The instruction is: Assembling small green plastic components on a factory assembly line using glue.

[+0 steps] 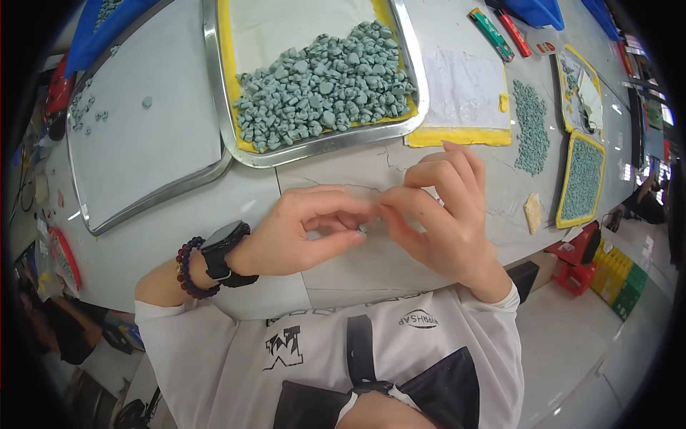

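My left hand (309, 227), with a black watch (226, 252) and a beaded bracelet (189, 267) at its wrist, is in front of me over the table. Its fingers curl toward the thumb. Close against its fingertips is my right hand (444, 218), thumb and forefinger pinched together. Whatever the fingertips hold is too small or too hidden to make out. Just beyond both hands lies a metal tray (266, 159) lined with yellow-edged cloth. A heap of small grey-green pieces (325, 86) fills its near part.
At left, a second metal tray (161, 154) bears a few scattered pieces. Right of the heap lie a yellow-edged white sheet (461, 93), a strip of loose green pieces (531, 129) and a yellow-rimmed tray (582, 179). Green and red cutters (491, 34) lie at the back.
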`<control>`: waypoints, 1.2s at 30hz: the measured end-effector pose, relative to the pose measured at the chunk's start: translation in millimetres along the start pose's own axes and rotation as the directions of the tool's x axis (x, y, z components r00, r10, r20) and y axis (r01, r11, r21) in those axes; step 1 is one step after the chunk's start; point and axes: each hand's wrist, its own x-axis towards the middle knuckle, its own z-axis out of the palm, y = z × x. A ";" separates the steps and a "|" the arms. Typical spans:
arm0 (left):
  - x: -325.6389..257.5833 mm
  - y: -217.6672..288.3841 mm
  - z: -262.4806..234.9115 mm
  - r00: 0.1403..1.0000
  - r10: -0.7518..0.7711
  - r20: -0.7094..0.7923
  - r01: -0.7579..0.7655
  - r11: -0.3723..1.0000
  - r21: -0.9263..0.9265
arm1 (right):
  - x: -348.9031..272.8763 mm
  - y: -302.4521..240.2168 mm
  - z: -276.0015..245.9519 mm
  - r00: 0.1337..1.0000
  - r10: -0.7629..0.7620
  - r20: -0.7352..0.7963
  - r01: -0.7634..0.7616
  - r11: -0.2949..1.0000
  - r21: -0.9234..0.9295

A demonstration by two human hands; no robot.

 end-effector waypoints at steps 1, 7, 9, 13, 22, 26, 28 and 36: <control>-0.4 0.0 0.3 1.000 0.000 -0.004 0.000 1.000 -0.001 | 0.0 -0.1 1.5 1.000 0.001 -0.010 -0.001 1.000 -0.006; 2.4 2.5 0.9 0.993 -0.040 -0.110 0.014 0.973 -0.229 | -5.1 6.0 -6.8 0.997 0.072 -0.005 -0.072 0.997 -0.015; 4.0 4.2 -2.2 0.986 -0.030 -0.165 -0.013 0.967 -0.254 | -3.5 7.7 -16.9 0.992 0.120 0.030 -0.118 0.991 -0.069; 3.7 6.7 -9.4 0.975 -0.048 -0.218 -0.011 0.965 -0.261 | -19.8 -23.4 -18.7 0.913 -0.067 0.402 0.032 0.995 0.093; 5.0 0.9 -9.0 0.983 -0.001 -0.182 -0.034 0.982 -0.187 | -31.7 -21.0 8.5 0.922 -0.114 0.370 0.122 0.993 0.002; 5.1 0.0 -9.1 0.985 -0.004 -0.171 -0.027 0.983 -0.179 | -28.3 -18.4 11.6 0.910 -0.142 0.390 0.151 0.988 0.006; 5.3 0.1 -9.9 0.985 0.002 -0.170 -0.032 0.985 -0.171 | -27.4 -18.4 12.9 0.903 -0.148 0.404 0.155 0.988 0.015; 5.0 2.3 -9.4 0.986 -0.021 -0.167 -0.009 0.984 -0.177 | -25.0 -19.9 15.6 0.887 -0.187 0.423 0.166 0.982 0.087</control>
